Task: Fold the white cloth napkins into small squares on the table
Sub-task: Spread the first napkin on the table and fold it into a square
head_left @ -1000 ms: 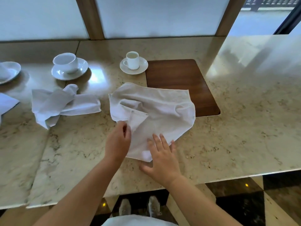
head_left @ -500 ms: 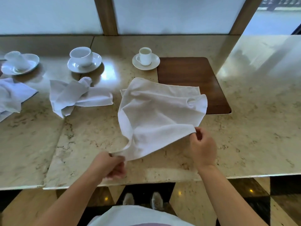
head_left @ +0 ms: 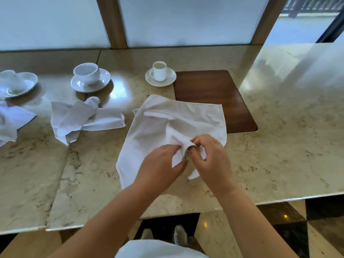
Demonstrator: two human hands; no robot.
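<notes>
- Hands meet near the table [head_left: 279, 164] edge: left hand [head_left: 161, 164] and right hand [head_left: 212, 159] both pinch one raised fold of the white napkin [head_left: 158, 127] (fingers curled).
- Napkin's far corner overlaps the wooden inlay [head_left: 214, 86].
- Beyond stands a small cup [head_left: 159, 71].

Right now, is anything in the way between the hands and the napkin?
No. Both hands already pinch it: the left hand and right hand hold a bunched bit of the white napkin in their fingers. Cups and the other napkin sit off to the side.
</notes>
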